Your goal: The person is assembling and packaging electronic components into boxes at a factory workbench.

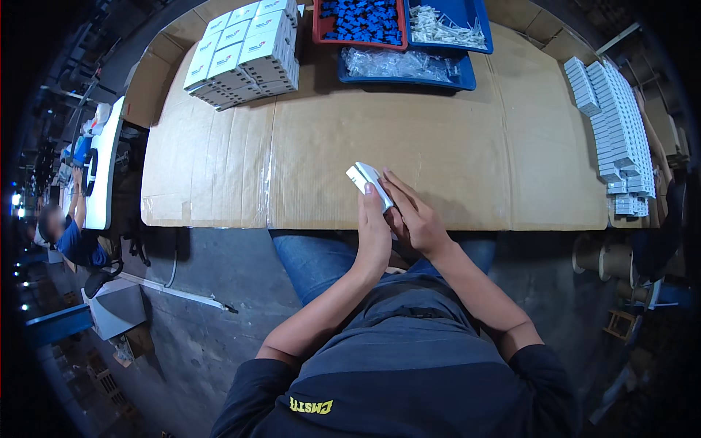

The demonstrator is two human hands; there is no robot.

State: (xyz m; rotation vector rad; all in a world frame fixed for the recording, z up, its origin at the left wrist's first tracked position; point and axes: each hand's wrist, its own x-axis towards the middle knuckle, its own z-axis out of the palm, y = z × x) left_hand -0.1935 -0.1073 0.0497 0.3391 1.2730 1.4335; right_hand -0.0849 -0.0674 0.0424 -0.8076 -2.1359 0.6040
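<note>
Head view: left hand [374, 232] and right hand [421, 225] grip one small white box [372, 176], apparently mid-work!
White cartons [244, 55] stacked left, slim boxes [617, 128] right; plenty of blue parts [365, 20] left, seemingly.

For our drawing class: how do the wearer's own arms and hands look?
The left hand and right hand are ungloved, the forearms bare, with no watch visible. Short dark sleeves end near the elbows, part of a dark top with yellow lettering.

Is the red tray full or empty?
Not empty: the red tray holds many small blue pieces, spread across most of its floor; their depth I cannot tell.
</note>
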